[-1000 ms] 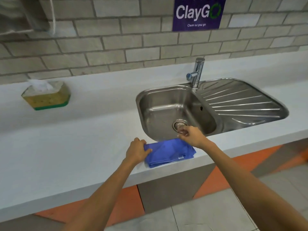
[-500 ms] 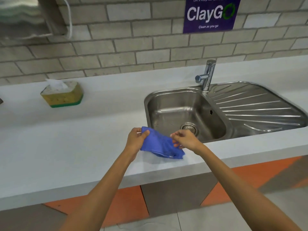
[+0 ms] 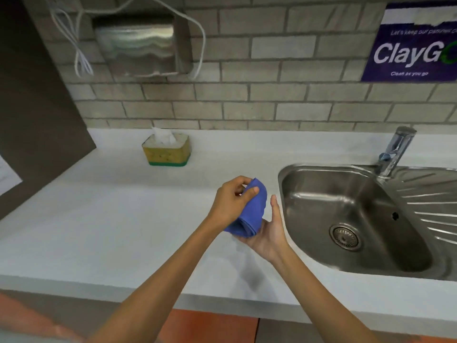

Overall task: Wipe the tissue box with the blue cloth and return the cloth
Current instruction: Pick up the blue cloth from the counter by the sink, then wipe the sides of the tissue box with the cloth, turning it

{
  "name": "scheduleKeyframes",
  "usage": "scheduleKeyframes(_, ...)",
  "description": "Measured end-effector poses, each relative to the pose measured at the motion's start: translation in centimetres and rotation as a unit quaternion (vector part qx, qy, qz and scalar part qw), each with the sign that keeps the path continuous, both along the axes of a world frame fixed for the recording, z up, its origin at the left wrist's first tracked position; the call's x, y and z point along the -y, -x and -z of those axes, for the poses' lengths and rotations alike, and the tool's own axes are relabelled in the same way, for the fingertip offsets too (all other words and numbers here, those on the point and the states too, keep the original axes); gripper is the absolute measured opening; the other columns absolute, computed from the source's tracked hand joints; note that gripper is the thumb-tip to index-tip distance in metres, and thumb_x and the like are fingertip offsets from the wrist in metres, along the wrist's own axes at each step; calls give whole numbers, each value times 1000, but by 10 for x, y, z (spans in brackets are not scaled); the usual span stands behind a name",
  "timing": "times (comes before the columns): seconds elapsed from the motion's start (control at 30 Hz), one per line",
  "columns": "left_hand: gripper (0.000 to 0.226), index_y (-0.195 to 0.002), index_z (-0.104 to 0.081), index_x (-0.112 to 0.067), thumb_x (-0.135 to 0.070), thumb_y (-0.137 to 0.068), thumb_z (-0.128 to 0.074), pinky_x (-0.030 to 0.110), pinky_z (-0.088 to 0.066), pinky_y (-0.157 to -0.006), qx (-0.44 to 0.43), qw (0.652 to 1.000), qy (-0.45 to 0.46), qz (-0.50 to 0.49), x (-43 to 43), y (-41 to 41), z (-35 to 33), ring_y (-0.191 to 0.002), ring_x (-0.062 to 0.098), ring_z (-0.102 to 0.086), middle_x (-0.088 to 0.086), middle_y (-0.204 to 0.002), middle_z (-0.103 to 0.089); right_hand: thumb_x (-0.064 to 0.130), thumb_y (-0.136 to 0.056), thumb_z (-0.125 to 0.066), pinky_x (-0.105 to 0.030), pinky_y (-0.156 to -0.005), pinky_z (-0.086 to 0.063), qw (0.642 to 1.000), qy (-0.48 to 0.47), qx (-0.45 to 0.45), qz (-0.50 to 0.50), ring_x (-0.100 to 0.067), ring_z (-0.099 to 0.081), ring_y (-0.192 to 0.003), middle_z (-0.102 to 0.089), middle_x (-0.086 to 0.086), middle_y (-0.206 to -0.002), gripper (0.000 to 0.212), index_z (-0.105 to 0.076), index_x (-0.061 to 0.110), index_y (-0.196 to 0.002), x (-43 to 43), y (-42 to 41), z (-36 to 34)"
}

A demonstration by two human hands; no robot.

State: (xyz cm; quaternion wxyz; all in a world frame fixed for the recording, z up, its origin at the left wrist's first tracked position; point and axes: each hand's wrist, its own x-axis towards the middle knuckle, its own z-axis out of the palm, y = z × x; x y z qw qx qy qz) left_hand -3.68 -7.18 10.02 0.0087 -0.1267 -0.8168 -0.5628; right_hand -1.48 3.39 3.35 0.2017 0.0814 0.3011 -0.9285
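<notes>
One head-worn view looks forward and down, close over the counter (image 3: 103, 233).

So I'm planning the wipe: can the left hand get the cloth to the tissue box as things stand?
Probably yes: the left hand grips the blue cloth, and only bare countertop lies before the tissue box.

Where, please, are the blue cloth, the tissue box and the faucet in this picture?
blue cloth (image 3: 252, 210): head view, on the folded middle between both hands.
tissue box (image 3: 168, 154): head view, on its yellow front face.
faucet (image 3: 397, 151): head view, on the upright chrome spout.
</notes>
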Motion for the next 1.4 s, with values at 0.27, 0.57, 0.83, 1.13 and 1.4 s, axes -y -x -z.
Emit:
scheduleKeyframes(0.27, 19, -96, -69, -10, -24, -84, -65, 24, -42, -68, -41, 991, 107, -69, 115, 88, 17, -73, 16, -53, 4, -85, -62, 39, -84, -56, -33, -65, -61, 994, -99, -32, 31, -23, -74, -83, -76, -6, -101, 40, -62, 16, -117, 86, 60, -12)
scheduleKeyframes(0.57, 58, -114, -67, -19, -63, -82, -45, 35, -56, -84, 297, 928, -218, 60, 242, 143, 36, -106, 23, -67, 8, -116, -71, 39, -86, -60, -35, -68, -56, 982, -179, 43, 30, -23, -69, -78, -75, -5, -90, 32, -65, 15, -106, 200, 138, -23)
scheduleKeyframes(0.83, 71, -121, -62, -5, -44, -64, -78, 48, -57, -84, 383, 764, -507, 108, 301, 161, 69, -102, 34, -67, 21, -118, -67, 37, -82, -68, -31, -70, -48, 850, -518, -100, 3, -25, -62, -77, -66, -15, -87, 31, -63, 7, -78, 265, 185, -36)
scheduleKeyframes(1.13, 40, -90, -72, -14, -42, -94, -43, 38, -61, -53, 396, 790, -461, -79, 360, 231, 84, -68, 22, -75, 8, -79, -79, 29, -88, -58, -34, -65, -52, 807, -571, -63, 139, -18, -61, -65, -66, -8, -88, 27, -67, 9, -103, 243, 276, -20)
scheduleKeyframes(1.4, 25, -100, -57, -18, -35, -96, -39, 27, -37, -56, 280, 876, -343, -192, 372, 342, 79, -65, 17, -50, 3, -75, -52, 44, -95, -42, -47, -112, -34, 809, -580, -16, 95, -32, -47, -129, -50, -13, -139, 58, -36, 13, -143, 212, 342, 8)
